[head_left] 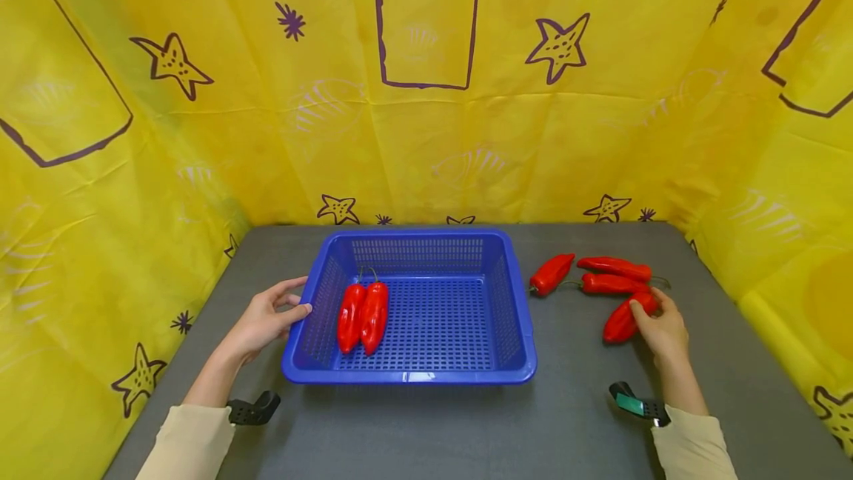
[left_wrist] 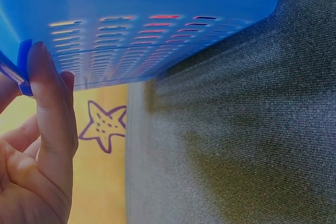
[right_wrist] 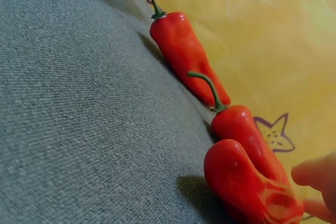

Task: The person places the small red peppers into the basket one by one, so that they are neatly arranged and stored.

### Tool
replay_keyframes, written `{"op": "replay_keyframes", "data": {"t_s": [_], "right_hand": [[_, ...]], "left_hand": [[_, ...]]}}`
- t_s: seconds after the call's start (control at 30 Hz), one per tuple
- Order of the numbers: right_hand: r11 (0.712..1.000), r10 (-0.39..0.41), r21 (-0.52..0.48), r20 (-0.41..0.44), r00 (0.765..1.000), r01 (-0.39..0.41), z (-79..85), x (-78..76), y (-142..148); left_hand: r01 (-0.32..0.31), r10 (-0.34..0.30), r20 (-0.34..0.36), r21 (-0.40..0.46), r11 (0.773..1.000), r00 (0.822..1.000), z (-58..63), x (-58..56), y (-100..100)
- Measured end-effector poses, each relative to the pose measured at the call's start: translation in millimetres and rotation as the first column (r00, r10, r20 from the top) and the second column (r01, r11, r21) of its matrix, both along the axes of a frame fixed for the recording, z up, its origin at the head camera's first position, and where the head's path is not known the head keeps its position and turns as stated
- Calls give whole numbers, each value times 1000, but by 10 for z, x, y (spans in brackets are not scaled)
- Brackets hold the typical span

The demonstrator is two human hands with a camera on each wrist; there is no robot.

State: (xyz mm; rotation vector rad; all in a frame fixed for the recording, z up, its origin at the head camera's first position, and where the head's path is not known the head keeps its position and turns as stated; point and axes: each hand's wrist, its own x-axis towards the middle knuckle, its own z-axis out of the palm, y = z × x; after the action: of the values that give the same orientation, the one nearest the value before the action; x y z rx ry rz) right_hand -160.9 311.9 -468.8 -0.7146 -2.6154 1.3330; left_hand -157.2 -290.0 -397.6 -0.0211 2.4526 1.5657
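My left hand (head_left: 269, 317) grips the left rim of a blue plastic basket (head_left: 409, 376), thumb over the edge; the left wrist view shows the fingers against the slotted wall. Inside the basket, two long red peppers (head_left: 374, 317) lie side by side at the left, stems pointing away. My right hand (head_left: 666, 332) holds a red pepper (head_left: 621, 321) by its far end, between thumb and fingers. Just beyond it lie other red peppers (head_left: 609, 284), with one more red pepper (head_left: 552, 275) closer to the basket. In the right wrist view the held pepper (right_wrist: 231, 171) overlaps a pepper behind it.
A grey cloth-covered table (head_left: 426, 435) lies under everything. Yellow patterned fabric (head_left: 426, 147) hangs along the back and both sides. Black straps with small devices (head_left: 640, 406) sit on both wrists.
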Motion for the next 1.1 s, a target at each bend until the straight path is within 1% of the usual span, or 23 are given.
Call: {"op": "replay_keyframes", "data": {"t_s": [0.07,0.17,0.27,0.37,0.43,0.7,0.9,1.1], "right_hand": [[999,-40,-20,-23,999,39,-5,6,-10],[995,-100,-8,-32,995,99,-14,17,-21],[993,-117,17,-15,993,117,-15,21,-24],[995,-96,44,16,995,95,-7,16,-27],[996,-76,59,35,996,74,-1,15,-32],[993,-16,119,80,997,7,28,14,-41],[994,-1,110,49,999,-5,22,13,-42],[994,-8,105,26,1000,5,-4,8,-42]], "left_hand": [[3,-3,-3,-4,1000,1000,-3,-5,-6],[0,0,0,-11,1000,1000,-10,-12,-10],[-1,1,4,-19,1000,1000,-18,-21,-11],[-10,10,7,-26,1000,1000,-21,-25,-11],[-3,3,1,-28,1000,1000,-20,-20,-12],[-5,5,2,-2,1000,1000,-10,-1,-5],[-2,2,8,-2,1000,1000,-19,-11,-12],[-3,3,7,-15,1000,1000,-6,-7,-11]]}}
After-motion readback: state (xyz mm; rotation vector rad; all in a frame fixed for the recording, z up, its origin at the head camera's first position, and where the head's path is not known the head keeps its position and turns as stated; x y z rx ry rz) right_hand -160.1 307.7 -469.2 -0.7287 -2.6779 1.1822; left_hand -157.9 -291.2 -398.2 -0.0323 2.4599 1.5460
